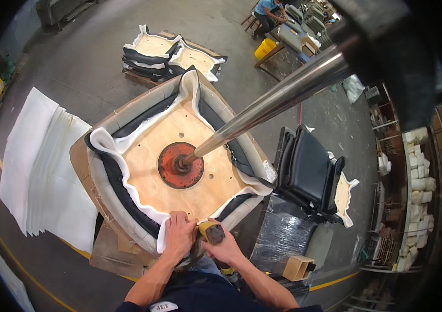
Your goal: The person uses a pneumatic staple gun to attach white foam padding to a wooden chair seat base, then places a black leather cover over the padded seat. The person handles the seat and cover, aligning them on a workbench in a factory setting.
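A wooden seat board (143, 151) lies face up inside a padded grey rim (127, 226). Black upholstery cover (111, 179) with white lining (133, 200) is folded around the board's edges. A red round plate (168, 177) at the end of a shiny metal rod (262, 106) rests on the board's middle. At the near corner my left hand (179, 233) is closed on the white-lined cover, fingertips against the wood. Close beside it, my right hand (227, 249) grips a yellow staple gun (211, 232), its nose by the board's near edge; the tool's lower part is mostly hidden.
White foam sheets (44, 161) are stacked at left. More covered boards (153, 47) sit on a pallet beyond. Black cushions (307, 164) and a small wooden box (298, 268) stand at right, near shelves (413, 197) of white rolls. Another person (268, 10) works far off.
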Motion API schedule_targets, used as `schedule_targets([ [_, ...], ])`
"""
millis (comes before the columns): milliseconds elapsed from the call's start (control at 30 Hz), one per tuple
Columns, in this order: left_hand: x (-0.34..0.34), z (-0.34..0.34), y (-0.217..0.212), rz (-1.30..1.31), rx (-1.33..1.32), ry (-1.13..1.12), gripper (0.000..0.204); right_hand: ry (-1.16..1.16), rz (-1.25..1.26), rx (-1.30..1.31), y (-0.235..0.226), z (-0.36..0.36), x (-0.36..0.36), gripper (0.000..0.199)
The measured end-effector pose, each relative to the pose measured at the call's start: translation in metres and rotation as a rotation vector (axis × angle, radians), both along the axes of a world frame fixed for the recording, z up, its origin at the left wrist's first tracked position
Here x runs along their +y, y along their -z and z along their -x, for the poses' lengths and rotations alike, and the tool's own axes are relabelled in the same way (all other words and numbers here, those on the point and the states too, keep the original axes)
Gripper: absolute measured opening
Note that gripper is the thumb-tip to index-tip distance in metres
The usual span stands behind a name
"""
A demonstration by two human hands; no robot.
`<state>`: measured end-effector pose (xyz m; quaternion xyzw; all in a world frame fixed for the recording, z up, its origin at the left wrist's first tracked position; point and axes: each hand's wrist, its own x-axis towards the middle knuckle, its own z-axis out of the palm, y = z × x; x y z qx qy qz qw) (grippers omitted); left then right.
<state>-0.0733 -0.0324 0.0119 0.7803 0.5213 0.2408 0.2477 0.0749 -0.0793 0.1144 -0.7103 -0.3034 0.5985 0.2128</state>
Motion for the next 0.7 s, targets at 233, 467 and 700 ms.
schedule_targets([
  [233, -0.024, 0.004, 0.002, 0.031, 0.078, 0.089, 0.022, -0.041, -0.049, -0.039, 0.011, -0.004, -0.008, 0.075],
  [467, -0.043, 0.029, -0.015, -0.039, 0.05, 0.213, 0.044, 0.133, -0.163, 0.059, 0.022, -0.023, -0.058, 0.077],
  [700, -0.039, 0.015, -0.032, -0.302, 0.246, 0.636, 0.055, 0.161, -0.165, 0.016, 0.033, -0.051, -0.066, 0.022],
])
